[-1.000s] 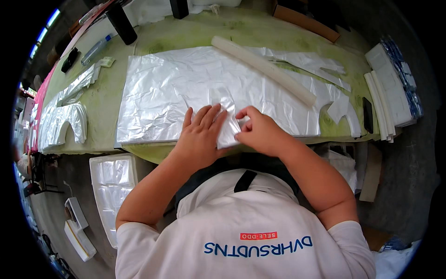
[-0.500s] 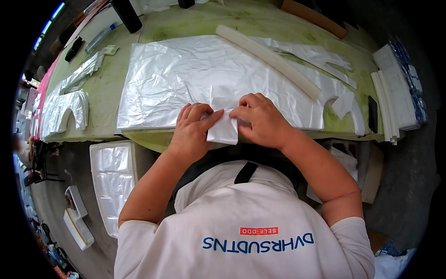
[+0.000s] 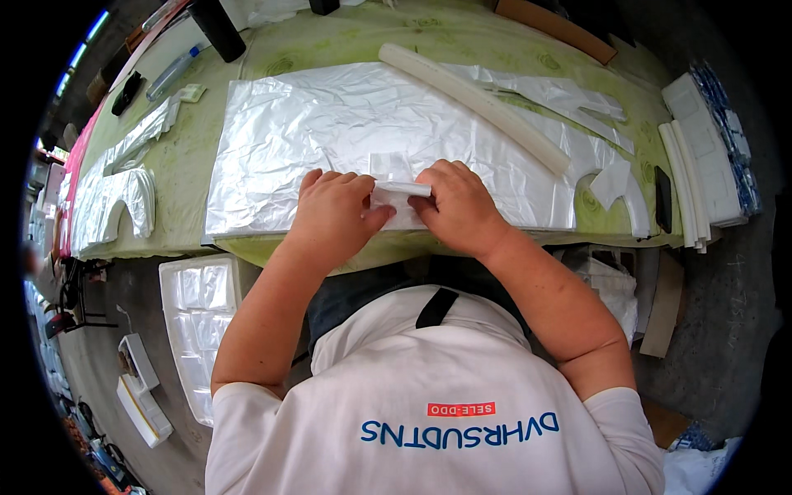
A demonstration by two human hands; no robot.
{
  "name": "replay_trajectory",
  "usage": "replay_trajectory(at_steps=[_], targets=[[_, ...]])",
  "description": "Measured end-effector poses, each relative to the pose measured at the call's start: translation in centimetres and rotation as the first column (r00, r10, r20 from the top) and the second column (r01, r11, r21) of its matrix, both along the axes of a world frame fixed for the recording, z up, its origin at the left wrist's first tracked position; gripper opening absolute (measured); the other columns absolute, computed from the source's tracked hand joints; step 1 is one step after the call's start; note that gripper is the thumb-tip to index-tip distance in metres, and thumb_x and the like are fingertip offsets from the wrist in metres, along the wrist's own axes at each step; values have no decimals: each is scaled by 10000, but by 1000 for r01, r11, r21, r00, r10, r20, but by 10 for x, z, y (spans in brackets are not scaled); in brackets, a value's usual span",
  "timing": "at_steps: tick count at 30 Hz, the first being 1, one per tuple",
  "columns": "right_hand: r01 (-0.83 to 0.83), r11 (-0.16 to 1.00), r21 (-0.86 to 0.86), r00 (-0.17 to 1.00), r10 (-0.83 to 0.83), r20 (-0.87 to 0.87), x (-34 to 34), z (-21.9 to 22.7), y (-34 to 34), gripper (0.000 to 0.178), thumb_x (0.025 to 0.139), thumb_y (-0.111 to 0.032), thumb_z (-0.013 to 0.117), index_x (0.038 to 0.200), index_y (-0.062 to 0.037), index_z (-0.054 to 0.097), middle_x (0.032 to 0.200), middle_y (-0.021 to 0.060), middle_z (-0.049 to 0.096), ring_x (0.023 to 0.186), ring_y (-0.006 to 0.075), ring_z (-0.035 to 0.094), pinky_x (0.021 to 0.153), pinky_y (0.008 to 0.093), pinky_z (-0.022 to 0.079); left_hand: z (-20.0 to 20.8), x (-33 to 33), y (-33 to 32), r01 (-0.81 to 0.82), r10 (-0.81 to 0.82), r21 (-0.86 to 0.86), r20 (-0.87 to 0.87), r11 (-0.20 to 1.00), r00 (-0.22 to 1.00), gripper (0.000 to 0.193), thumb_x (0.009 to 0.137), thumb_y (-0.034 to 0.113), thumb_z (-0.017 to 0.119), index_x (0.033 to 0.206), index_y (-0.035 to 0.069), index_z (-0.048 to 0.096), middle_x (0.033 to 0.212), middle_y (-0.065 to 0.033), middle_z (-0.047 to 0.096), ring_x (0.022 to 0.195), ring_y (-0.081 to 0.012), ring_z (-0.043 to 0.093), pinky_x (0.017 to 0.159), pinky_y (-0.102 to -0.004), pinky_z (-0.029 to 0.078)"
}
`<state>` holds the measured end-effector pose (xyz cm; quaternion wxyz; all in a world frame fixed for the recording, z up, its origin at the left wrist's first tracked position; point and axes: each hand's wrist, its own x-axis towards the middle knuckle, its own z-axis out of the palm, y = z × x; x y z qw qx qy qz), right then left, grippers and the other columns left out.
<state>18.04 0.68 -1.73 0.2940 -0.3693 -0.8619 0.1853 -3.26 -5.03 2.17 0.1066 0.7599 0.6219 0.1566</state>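
Observation:
A small piece of thin white plastic film (image 3: 403,189) lies folded into a narrow strip between my two hands, over the near edge of a large crinkled plastic sheet (image 3: 297,124). My left hand (image 3: 332,213) is curled at the strip's left end, its thumb lower than the fingers. At the right end, my right hand (image 3: 462,208) pinches the strip between thumb and fingers. The fingertips of both hands are partly hidden. Just beyond the strip, a flat square of clear film (image 3: 386,164) rests on the large sheet.
A long pale tube (image 3: 478,111) lies slantwise across the sheet. Cut plastic pieces (image 3: 124,198) are at the left, with a bottle (image 3: 173,73) and a black cylinder (image 3: 218,31) behind. A phone (image 3: 662,200) sits at right. Below the table stands a white tray (image 3: 167,309) of folded packs.
The film that hung flat toward me is now folded up into a narrow strip. My left hand has shifted slightly left and its thumb has dropped lower; my right hand has rolled inward.

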Motion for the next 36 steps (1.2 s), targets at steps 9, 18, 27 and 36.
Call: replay_trajectory(at_steps=[9,18,27,36], targets=[[-133,991,-8,990,133,-45,11,-4,0,255,719,-32,734,938,-139,658,971,73,620,931,317,580,830,415,480,-24,-11,-17,43,-76,206,155,978,985,207,720,91,776,915,98,706,937,-64,664,966,-292,627,1064,-487,406],[-104,991,-85,994,107,34,8,8,-1,109,803,-122,727,883,-84,664,933,94,628,905,324,584,833,421,482,-34,-12,-20,-5,-51,266,205,964,977,108,801,99,761,877,51,701,959,-76,671,971,-296,625,989,-461,448],[22,985,-171,976,15,217,-8,15,4,226,912,-230,585,869,-22,663,957,142,634,930,359,576,864,449,482,-36,-6,-17,-99,43,253,220,962,975,118,844,105,691,939,36,706,1055,-93,655,1051,-316,581,981,-445,437],[63,974,-218,895,41,445,-19,29,9,286,912,-232,527,970,-23,713,1041,184,666,1037,366,624,933,476,505,-39,12,-23,-17,6,301,37,954,999,516,930,303,628,1416,158,533,1506,-103,462,1423,-359,373,1181,-599,203]])
